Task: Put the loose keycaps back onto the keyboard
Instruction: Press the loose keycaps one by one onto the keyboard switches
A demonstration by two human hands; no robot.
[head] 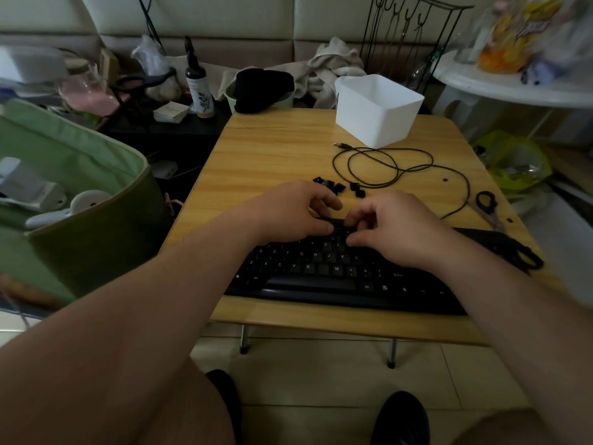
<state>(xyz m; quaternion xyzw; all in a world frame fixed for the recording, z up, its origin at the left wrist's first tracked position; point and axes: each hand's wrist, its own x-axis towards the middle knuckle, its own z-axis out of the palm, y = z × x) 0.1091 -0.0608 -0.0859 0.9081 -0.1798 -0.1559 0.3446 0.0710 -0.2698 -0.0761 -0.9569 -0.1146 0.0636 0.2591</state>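
Centrally, both hands (298, 210) (390, 224) curled over keyboard (321, 274) top edge, keycaps (337, 186) just beyond

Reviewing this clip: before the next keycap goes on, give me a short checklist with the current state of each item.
1. Loose black keycaps within reach on the wooden table, just beyond the hands: ok.
2. Black keyboard lying flat on the table: ok.
3. Left hand and right hand meeting over the keyboard's upper rows: ok.
4. Keycap held between the fingers: cannot tell, fingers hide it.
5. Empty key socket visible: cannot tell, covered by the hands.
6. Black cable lying clear of the keys: ok.
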